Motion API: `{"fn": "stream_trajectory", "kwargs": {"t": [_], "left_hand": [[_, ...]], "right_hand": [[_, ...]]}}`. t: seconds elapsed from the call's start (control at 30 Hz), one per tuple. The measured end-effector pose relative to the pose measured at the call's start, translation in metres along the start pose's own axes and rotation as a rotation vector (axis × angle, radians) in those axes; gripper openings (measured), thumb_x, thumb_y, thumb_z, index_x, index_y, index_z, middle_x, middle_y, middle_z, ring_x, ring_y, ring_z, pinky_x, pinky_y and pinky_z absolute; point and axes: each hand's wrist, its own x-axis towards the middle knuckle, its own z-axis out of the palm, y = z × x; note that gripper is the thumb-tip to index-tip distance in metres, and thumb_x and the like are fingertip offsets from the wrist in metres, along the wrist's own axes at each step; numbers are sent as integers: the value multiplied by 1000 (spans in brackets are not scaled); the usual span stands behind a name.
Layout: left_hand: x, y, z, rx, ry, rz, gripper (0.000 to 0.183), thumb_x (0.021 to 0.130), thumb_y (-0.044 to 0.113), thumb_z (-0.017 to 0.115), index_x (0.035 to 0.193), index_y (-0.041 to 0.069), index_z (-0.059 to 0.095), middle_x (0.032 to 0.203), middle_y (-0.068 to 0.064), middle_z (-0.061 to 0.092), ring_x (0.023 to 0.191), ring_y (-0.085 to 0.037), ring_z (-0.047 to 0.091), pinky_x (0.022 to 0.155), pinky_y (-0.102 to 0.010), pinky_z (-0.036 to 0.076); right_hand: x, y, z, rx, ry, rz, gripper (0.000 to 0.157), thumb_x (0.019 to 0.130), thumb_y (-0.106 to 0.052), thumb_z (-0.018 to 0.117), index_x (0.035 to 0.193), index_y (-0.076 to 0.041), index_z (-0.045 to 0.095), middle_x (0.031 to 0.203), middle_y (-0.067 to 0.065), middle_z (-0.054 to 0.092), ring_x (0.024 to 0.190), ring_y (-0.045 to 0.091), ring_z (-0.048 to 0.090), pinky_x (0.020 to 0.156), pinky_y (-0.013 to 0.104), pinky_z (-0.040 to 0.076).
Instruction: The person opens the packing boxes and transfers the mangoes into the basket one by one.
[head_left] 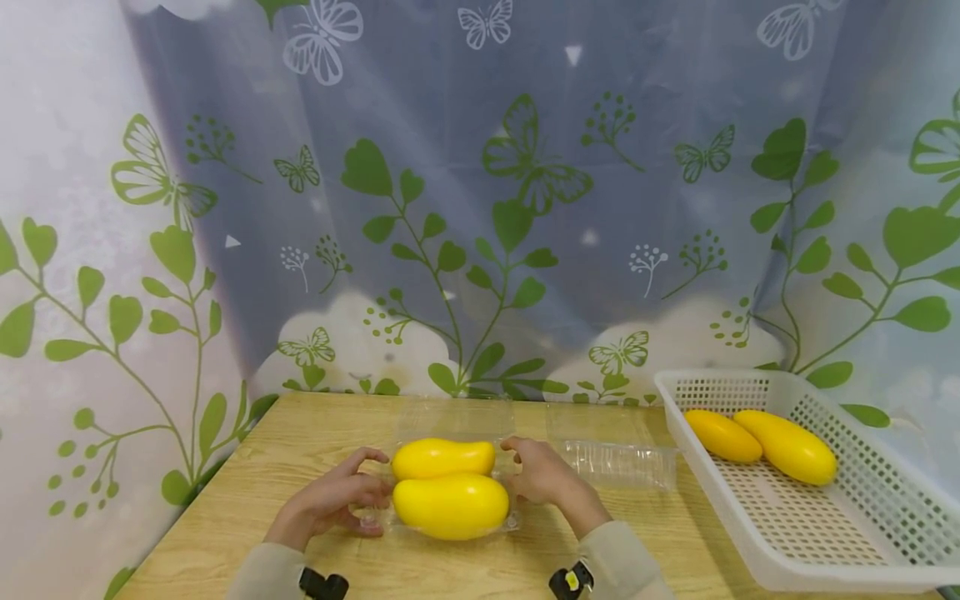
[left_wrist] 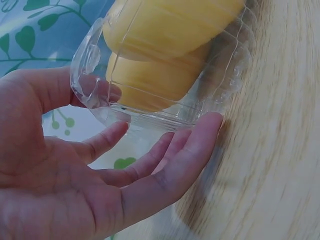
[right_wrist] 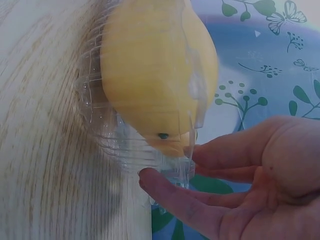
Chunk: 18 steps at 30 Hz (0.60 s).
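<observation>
Left hand (head_left: 337, 496), right hand (head_left: 543, 473) hold box (left_wrist: 235, 82) at its ends — likely thin, flexy; mangoes (head_left: 450, 507) probably slick — support low, don't squeeze.

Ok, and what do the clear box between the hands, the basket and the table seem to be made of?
Box: thin, glossy clear plastic; see-through, ribbed walls with bright glints.
Basket: probably moulded white plastic; the regular grid of holes suggests it.
Table: wood or wood-look laminate; pale grain shows, but the pictures leave open which.
</observation>
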Motion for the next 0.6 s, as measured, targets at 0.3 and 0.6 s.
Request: {"fn": "stream_trajectory", "kwargs": {"t": [0.3,0.6], "left_hand": [[-2,0,0,1,-9,-10,59,95,16,61,146,10,30,124,-22,61,109,-29,62,76,-44,67],[-3,3,1,-6,-12,2,60,95,17,62,145,9,30,126,-23,60,108,-28,61,77,-45,67]], "right_hand": [[-1,0,-4,-105,59,-54,49,94,-6,67,142,-1,56,143,25,59,131,45,56,104,60,52],[-9,-25,-11,-120,67,-180,45,94,-7,69,138,-2,61,143,20,60,135,43,53,113,62,45]]}}
